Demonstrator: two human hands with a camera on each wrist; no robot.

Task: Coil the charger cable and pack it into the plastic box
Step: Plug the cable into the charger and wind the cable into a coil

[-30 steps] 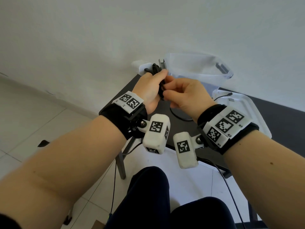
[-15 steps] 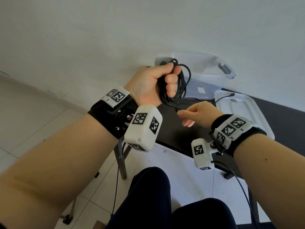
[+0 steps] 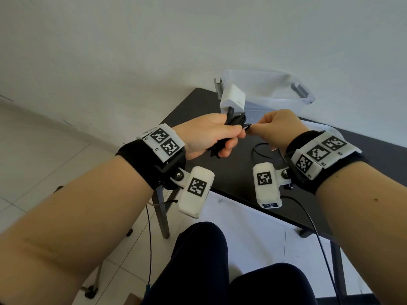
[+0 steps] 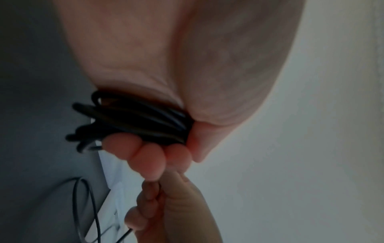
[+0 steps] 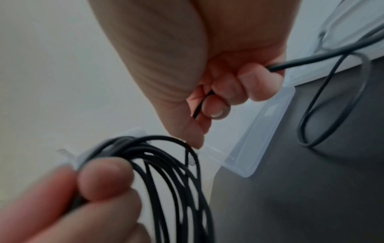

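The person's left hand (image 3: 209, 137) is wrapped tight around a bunch of black loops, the coiled part of the charger cable (image 3: 233, 123). The fingers (image 4: 145, 152) curl over the loops and squeeze them against the palm. Some loops poke out past the little-finger side of that fist, and more stick out on the thumb side. The white charger block (image 3: 233, 100) sits right above the fist, at the top end of the bunch, and it is off the table. The right hand (image 3: 279, 128) is just beside the left one, almost touching it. Its fingers (image 5: 245, 85) are curled shut around one thin piece of the same cable, and the thumb tip pinches it too. From the right hand's little-finger side the loose cable runs out and down to the dark table (image 3: 237, 177), where it lies in one big loop under that hand. Past both hands, farther from the person, stands the clear plastic box (image 3: 304, 100), open on top, with nothing of the cable in it. Its clear lid (image 5: 261, 129) lies flat on the table just beyond the right hand. Both wrists wear black bands with white blocks that have square black patterns.
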